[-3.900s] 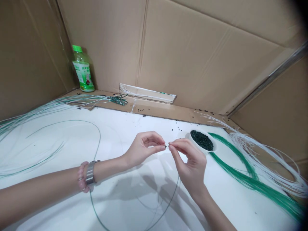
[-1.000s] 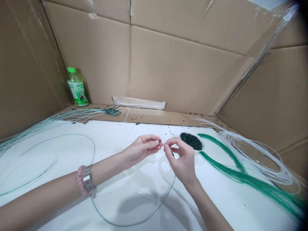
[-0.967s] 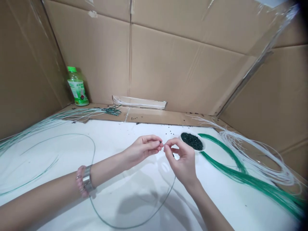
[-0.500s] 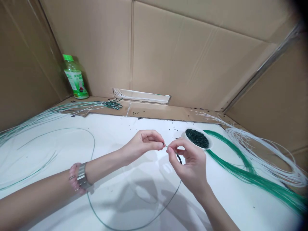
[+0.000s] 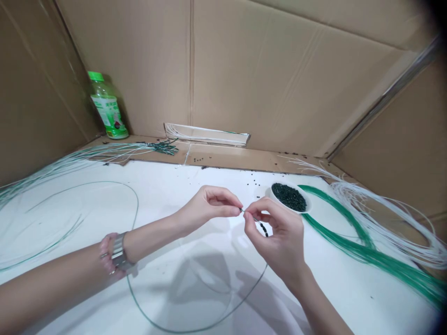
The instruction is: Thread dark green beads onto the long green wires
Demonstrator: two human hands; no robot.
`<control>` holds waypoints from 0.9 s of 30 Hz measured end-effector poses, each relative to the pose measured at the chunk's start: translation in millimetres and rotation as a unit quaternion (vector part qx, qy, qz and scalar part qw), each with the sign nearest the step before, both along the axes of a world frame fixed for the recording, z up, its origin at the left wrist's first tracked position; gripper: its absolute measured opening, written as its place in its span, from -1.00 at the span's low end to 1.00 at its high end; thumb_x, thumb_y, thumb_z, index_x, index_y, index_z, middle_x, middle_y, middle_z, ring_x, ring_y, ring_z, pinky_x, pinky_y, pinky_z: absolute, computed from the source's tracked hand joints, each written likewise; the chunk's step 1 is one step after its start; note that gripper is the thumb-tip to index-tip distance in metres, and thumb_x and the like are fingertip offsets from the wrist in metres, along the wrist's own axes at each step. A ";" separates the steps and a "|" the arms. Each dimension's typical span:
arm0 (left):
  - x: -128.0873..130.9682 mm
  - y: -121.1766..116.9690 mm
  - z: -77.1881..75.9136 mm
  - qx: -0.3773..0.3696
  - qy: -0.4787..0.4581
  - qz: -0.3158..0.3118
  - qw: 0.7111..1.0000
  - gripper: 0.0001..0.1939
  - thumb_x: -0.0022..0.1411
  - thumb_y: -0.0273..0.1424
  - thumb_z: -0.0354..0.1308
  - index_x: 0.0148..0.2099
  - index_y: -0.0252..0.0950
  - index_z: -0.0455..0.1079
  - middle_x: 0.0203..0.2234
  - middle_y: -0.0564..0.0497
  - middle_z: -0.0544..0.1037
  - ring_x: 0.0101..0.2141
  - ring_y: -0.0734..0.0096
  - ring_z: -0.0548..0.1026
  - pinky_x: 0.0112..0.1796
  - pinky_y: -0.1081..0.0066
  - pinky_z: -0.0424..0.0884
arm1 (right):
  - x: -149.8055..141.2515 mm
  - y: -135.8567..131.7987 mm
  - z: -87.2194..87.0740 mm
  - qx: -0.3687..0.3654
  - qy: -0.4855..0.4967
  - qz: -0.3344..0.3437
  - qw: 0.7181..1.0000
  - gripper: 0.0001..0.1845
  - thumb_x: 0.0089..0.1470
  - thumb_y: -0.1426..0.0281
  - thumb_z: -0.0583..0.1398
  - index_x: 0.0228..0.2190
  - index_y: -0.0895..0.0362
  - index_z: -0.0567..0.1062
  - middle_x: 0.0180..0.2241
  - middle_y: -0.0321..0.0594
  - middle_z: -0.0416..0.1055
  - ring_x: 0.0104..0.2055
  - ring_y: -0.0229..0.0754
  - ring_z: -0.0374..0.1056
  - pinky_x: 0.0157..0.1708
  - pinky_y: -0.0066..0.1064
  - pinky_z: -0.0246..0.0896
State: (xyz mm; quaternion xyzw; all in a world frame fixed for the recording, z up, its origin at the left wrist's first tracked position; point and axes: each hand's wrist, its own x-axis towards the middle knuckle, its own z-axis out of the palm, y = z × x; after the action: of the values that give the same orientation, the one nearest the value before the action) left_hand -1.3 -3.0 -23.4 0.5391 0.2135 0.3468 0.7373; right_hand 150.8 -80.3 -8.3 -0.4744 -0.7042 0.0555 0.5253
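My left hand (image 5: 206, 209) is pinched shut on a tiny dark bead at the tip of a thin green wire (image 5: 195, 325). My right hand (image 5: 277, 235) is pinched on that same wire just right of the bead, fingertips almost touching the left ones. A few dark beads (image 5: 263, 229) sit strung on the wire inside my right palm. The wire loops down over the white table (image 5: 174, 186) and back toward my left wrist, which wears a metal watch (image 5: 118, 249) and a pink bracelet. A small white dish of dark green beads (image 5: 289, 197) stands just right of my right hand.
A bundle of green wires (image 5: 366, 258) and one of white wires (image 5: 387, 223) lie at the right. More pale wires (image 5: 70, 160) fan out at the left. A green-capped bottle (image 5: 104, 107) stands in the back left corner. Cardboard walls enclose the table; loose beads are scattered near the back edge.
Both hands stayed pinched together at the wire's tip. Beads now show strung on the wire in my right palm. The view tilted slightly downward.
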 end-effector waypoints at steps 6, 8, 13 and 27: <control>0.0 2.1 -1.9 0.014 0.002 -0.007 1.000 -0.91 -0.06 -0.46 0.39 -0.43 -0.29 0.55 -0.48 0.09 0.56 -0.39 0.57 0.51 -0.29 0.59 0.41 | 0.0 -0.3 -1.0 0.004 -0.016 -0.006 1.000 -0.86 -0.07 0.61 0.17 -0.54 0.15 0.36 -0.59 -0.32 0.31 -0.53 -0.34 0.22 -0.53 -0.48 0.24; -0.5 2.3 -1.4 0.020 0.002 -0.005 1.000 -0.92 -0.05 -0.47 0.38 -0.43 -0.29 0.55 -0.48 0.09 0.56 -0.39 0.59 0.51 -0.31 0.61 0.42 | 0.4 0.4 -1.3 0.006 -0.024 -0.010 1.000 -0.86 -0.08 0.61 0.17 -0.54 0.15 0.36 -0.59 -0.33 0.29 -0.53 -0.34 0.20 -0.53 -0.49 0.22; -1.4 -0.7 1.7 0.040 0.014 0.001 0.999 -0.93 -0.06 -0.51 0.37 -0.45 -0.30 0.54 -0.50 0.09 0.56 -0.41 0.58 0.52 -0.33 0.61 0.45 | 1.0 1.4 -1.9 0.002 -0.035 -0.014 0.999 -0.86 -0.09 0.61 0.16 -0.55 0.16 0.35 -0.60 -0.34 0.25 -0.53 -0.35 0.15 -0.53 -0.49 0.17; 1.2 -1.6 -0.6 0.024 0.023 0.030 0.999 -0.94 -0.03 -0.50 0.36 -0.43 -0.26 0.57 -0.51 0.11 0.60 -0.44 0.61 0.51 -0.34 0.64 0.42 | 3.7 1.5 3.5 -0.136 0.044 0.021 0.989 -0.89 0.02 0.47 0.14 -0.52 0.16 0.39 -0.56 -0.29 0.33 -0.52 -0.36 0.21 -0.54 -0.58 0.25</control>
State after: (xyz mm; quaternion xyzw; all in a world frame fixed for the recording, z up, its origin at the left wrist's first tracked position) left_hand -0.1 -4.6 -24.0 0.5575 0.2378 0.3614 0.7085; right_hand 154.5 -78.9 -4.9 -0.5240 -0.6760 0.1826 0.4850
